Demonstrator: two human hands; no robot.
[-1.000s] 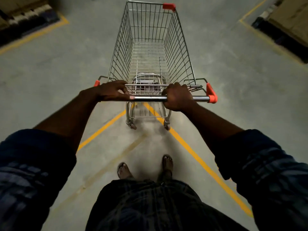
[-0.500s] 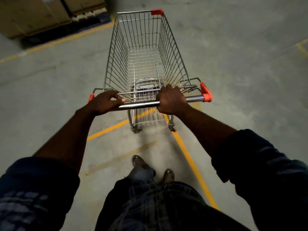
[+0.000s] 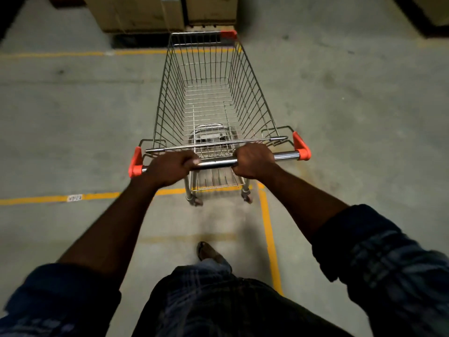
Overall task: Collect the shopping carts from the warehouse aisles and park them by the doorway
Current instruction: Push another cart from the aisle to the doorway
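Looking down on a grey concrete floor (image 3: 352, 113), stained and scuffed in patches. Seeing two brown cardboard boxes (image 3: 136, 13) standing side by side at the far edge with a narrow dark gap between, resting on a dark pallet (image 3: 138, 40). Finding a far yellow line (image 3: 60, 54) painted just in front of that pallet, running left to right. Finding a near yellow line (image 3: 36, 200) lower down, also running left to right, carrying a small white label (image 3: 74, 197) with print too small to read. Meeting a right yellow line (image 3: 269, 234) at a corner, that one heading toward the bottom edge. Catching a faint worn line (image 3: 184, 238) beside it, and dark blurred shapes (image 3: 418, 18) sitting in the upper corners.
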